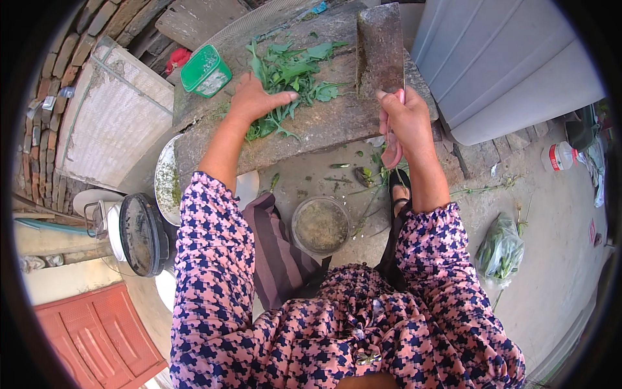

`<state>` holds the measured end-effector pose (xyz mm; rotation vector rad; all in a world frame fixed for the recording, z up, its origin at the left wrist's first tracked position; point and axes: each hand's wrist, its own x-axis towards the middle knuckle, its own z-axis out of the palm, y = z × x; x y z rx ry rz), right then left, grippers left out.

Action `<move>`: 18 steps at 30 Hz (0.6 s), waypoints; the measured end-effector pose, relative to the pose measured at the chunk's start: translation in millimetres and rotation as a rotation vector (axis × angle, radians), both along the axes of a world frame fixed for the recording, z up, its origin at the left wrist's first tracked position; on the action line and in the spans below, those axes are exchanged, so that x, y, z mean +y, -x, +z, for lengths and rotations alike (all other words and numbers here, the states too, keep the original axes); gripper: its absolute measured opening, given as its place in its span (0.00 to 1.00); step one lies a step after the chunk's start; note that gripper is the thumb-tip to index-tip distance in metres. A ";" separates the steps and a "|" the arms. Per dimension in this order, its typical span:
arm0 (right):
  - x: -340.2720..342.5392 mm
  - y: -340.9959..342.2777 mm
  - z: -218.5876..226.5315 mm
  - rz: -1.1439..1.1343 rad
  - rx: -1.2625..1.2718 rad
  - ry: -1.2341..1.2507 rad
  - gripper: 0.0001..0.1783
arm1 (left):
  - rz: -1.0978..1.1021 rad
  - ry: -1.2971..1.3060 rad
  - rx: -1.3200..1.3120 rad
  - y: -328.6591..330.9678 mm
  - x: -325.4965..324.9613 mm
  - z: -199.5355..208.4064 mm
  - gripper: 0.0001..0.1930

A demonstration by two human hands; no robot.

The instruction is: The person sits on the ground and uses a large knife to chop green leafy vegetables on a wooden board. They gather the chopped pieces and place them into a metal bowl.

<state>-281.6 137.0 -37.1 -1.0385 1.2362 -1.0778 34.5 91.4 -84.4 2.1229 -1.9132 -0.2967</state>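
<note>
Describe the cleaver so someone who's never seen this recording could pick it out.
Find the weathered wooden bench at top centre. Toward its right side, the right hand grips the cleaver. Its broad rectangular blade and pink handle set it apart from the leafy greens leftward.

Greens [295, 74] on the tabletop [346, 123], tub [206, 72] to their left, knife [380, 48] to their right.
On the floor [551, 207], a bowl [297, 225] sits before the near edge; a bag [500, 249] lies right, a bottle [557, 157] beyond it. Left of the tabletop, a panel [113, 123] stands beside a wall [48, 123].
</note>
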 end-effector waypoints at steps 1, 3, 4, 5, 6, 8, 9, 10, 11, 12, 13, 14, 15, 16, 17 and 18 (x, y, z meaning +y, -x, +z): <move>-0.4 0.4 0.1 0.000 0.011 -0.004 0.10 | -0.019 -0.033 -0.053 10.7 5.8 3.3 0.55; -1.3 0.0 -0.6 0.011 0.026 -0.002 0.10 | -0.006 -0.020 -0.180 24.1 13.4 3.9 0.48; -1.7 -1.0 -2.1 0.021 0.031 0.004 0.10 | 0.013 -0.055 -0.161 23.9 13.3 5.9 0.46; -1.4 -2.0 -2.7 0.032 0.036 0.010 0.11 | 0.032 -0.090 -0.141 22.9 11.9 8.6 0.44; -1.0 -3.6 -2.3 0.032 0.042 0.026 0.11 | 0.048 -0.126 -0.116 24.7 11.4 12.6 0.42; 0.9 -8.0 -0.6 0.033 0.055 0.058 0.11 | 0.004 -0.154 -0.090 38.0 17.4 15.3 0.42; 1.7 -8.4 0.7 0.034 0.077 0.073 0.12 | -0.018 -0.166 -0.072 46.4 19.8 15.6 0.42; 2.7 -8.9 2.2 0.035 0.099 0.088 0.12 | -0.015 -0.142 -0.091 51.3 20.3 13.4 0.43; 3.9 -9.6 3.0 0.037 0.121 0.103 0.13 | -0.011 -0.118 -0.111 55.0 20.9 10.7 0.44; 4.8 -10.2 3.7 0.051 0.168 0.122 0.13 | -0.003 -0.091 -0.129 55.7 21.8 9.3 0.45; 6.1 -10.6 3.4 0.064 0.214 0.141 0.14 | -0.002 -0.031 -0.066 53.6 22.5 6.1 0.45; 7.4 -10.8 4.2 0.077 0.261 0.161 0.15 | 0.000 0.031 -0.002 50.9 22.7 0.5 0.44; 8.8 -10.9 6.5 0.102 0.312 0.204 0.15 | 0.003 0.093 0.063 48.7 23.9 -3.3 0.43; 10.3 -10.9 9.1 0.127 0.362 0.248 0.16 | 0.006 0.156 0.128 46.0 25.0 -6.7 0.43; 10.8 -11.5 11.5 0.152 0.413 0.292 0.17 | 0.017 0.232 0.251 42.6 26.4 -10.1 0.40; 8.9 -11.6 12.3 0.163 0.460 0.336 0.17 | 0.025 0.306 0.373 41.2 26.9 -10.3 0.37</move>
